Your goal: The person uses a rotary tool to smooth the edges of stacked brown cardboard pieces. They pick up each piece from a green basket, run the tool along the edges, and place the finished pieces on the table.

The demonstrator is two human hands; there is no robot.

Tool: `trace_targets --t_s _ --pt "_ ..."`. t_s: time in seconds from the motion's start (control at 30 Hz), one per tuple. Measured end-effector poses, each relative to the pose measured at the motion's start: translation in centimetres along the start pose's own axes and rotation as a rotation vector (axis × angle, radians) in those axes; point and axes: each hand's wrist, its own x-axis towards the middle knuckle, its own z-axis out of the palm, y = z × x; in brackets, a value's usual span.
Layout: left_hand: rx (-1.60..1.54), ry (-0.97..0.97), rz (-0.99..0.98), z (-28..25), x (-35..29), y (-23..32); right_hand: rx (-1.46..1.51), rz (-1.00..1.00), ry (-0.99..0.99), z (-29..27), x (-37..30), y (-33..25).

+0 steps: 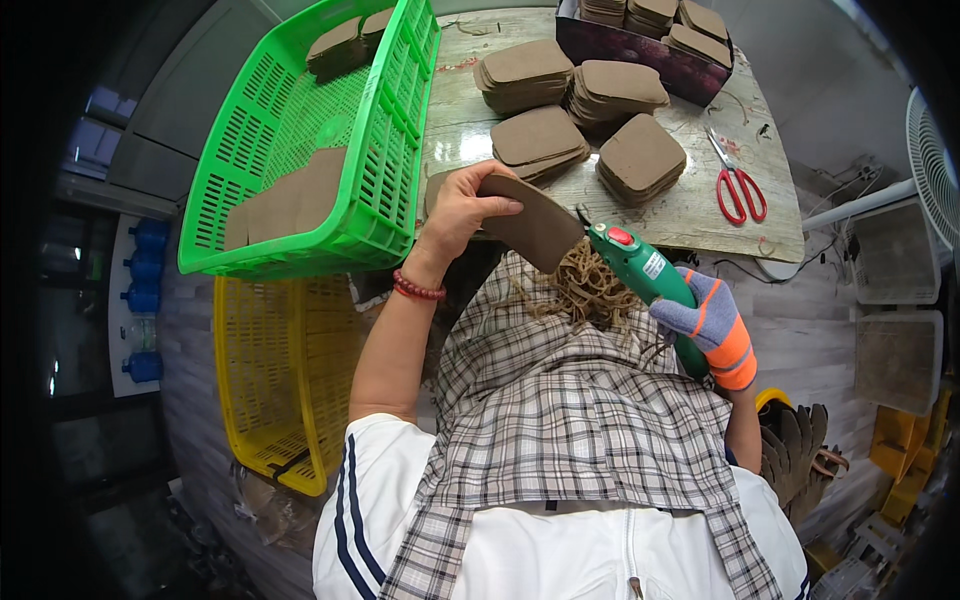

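My bare left hand (470,208) pinches a brown flat sheet piece (540,228) with rounded edges, thumb on top, held bent above my lap. In a grey and orange glove, my right hand (705,318) is wrapped round a green handheld power cutter (640,265) with a red button. The cutter's dark tip is at the right edge of the piece; whether it touches cannot be made out. Under them, a heap of curly brown trimmings (590,287) lies on my checked apron (580,400).
Stacks of brown rounded pieces (545,140) stand on the worn table (460,140). A green basket (350,200) at the left and a dark box (640,55) at the back hold more. Red-handled scissors (740,190) lie right. A yellow crate (265,370) stands on the floor; a white fan (935,150) is far right.
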Motion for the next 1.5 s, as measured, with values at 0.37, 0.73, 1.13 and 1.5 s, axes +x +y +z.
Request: trace_targets --t_s 0.37,0.73,1.13,1.5 --pt "0.144 -0.075 -0.049 1.3 0.6 0.6 -0.035 0.013 -0.01 0.6 -0.2 -0.3" --pt "0.511 -0.372 -0.031 4.0 1.3 2.0 -0.058 -0.038 -0.037 0.7 0.9 -0.3" --pt "-0.352 0.169 -0.091 0.8 -0.3 -2.5 0.053 -0.087 0.179 0.7 1.9 1.2" --pt "-0.755 0.483 0.11 1.6 -1.2 -6.0 -0.01 -0.096 0.167 2.0 1.2 1.7"
